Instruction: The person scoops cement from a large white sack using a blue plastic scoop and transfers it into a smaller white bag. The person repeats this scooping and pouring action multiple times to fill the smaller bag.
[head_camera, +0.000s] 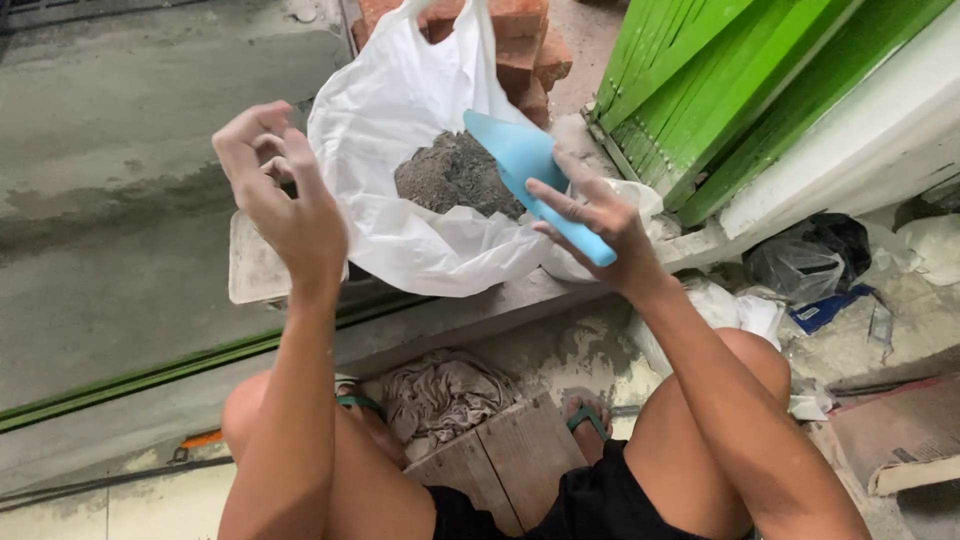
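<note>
Right hand grips a blue scoop, its wide end dipped into the white bag, over the grey powder inside. Left hand is up at the bag's edge, fingers curled around a pinch of plastic. The bag sits on a concrete ledge, red bricks behind it, green slats leaning to the right. Below, between the knees, a crumpled rag lies on a wooden board.

White bag, light blue scoop, grey powder, perhaps cement, green shutter
</note>
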